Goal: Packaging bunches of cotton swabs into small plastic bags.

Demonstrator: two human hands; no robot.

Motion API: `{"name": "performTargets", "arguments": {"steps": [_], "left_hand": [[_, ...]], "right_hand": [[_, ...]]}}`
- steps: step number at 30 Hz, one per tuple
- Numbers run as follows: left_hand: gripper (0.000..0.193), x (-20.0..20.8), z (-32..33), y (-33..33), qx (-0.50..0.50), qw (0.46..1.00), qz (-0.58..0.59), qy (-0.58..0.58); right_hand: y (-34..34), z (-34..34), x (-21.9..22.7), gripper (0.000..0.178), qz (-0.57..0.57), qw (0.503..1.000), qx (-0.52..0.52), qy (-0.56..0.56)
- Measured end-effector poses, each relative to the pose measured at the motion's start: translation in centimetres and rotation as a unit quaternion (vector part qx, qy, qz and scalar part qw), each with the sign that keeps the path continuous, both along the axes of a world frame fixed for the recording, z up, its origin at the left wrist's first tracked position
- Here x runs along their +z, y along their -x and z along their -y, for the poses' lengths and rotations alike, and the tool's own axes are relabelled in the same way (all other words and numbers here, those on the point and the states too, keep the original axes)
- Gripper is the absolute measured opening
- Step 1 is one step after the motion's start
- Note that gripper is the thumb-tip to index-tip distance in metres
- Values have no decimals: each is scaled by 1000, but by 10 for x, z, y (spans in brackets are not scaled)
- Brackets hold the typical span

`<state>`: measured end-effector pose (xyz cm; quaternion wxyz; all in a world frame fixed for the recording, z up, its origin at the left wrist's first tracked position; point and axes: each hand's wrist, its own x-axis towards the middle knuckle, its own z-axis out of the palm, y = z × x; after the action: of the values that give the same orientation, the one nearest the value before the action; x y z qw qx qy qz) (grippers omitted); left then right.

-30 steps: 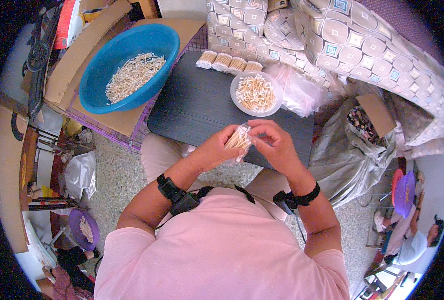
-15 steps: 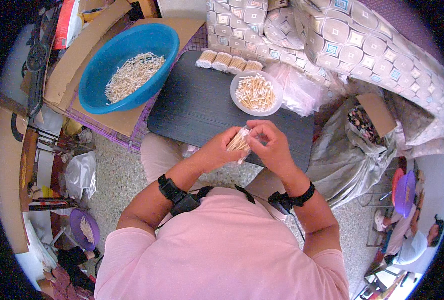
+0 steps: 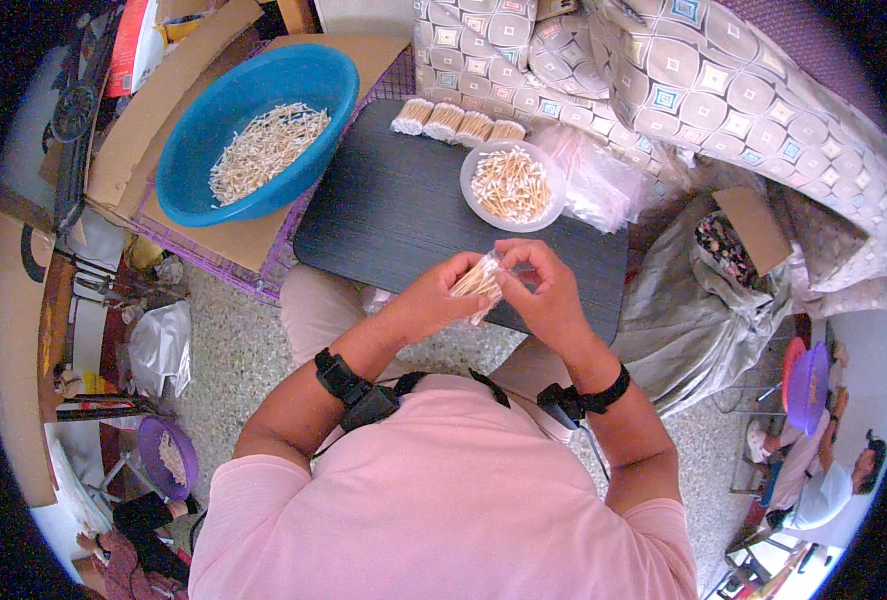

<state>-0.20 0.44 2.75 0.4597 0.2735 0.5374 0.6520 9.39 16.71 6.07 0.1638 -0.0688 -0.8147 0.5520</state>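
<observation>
Over the near edge of the dark table [image 3: 384,200], my left hand [image 3: 434,300] is closed around a small bundle of cotton swabs [image 3: 475,285] in clear plastic. The fingers of my right hand [image 3: 552,292] are curled in a pinch at the right side of this bag, at its upper end. Just beyond my hands stands a white bowl [image 3: 471,205] of loose cotton swabs [image 3: 512,185]. Several packed bundles of swabs [image 3: 445,122] lie in a row at the table's far edge. Beside the bowl is a pile of clear plastic bags [image 3: 599,185].
A large blue basin [image 3: 179,180] of swabs rests on cardboard at the left. Patterned cushions [image 3: 724,90] border the far side. A grey sack [image 3: 664,320] stands at the right. Other people sit far right [image 3: 829,495] and lower left [image 3: 149,545], near purple basins [image 3: 149,450].
My hands stay at nearly the same spot. The right fingers have shifted slightly at the bag's edge, and the bundle has tilted a little in my left hand.
</observation>
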Motion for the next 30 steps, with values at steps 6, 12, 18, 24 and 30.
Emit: {"name": "performTargets", "arguments": {"steps": [6, 12, 18, 24, 30], "left_hand": [[34, 1, -1, -2, -3, 1000, 0, 6], [33, 2, -1, -3, -34, 998, 56, -8], [35, 1, -1, -3, -25, 995, 95, -8], [43, -3, 2, -3, 0, 987, 158, -32], [44, 1, 4, -3, -16, 990, 134, -39]], "right_hand": [[-1, -3, -2, 12, 3, 1000, 1, -21], [-3, -4, -1, 11, 0, 1000, -12, -29], [-5, -4, -3, 11, -3, 999, -18, -43], [-6, -4, -2, 25, 39, 999, -6, 15], [-7, 1, -5, 49, -32, 989, 122, -70]]}}
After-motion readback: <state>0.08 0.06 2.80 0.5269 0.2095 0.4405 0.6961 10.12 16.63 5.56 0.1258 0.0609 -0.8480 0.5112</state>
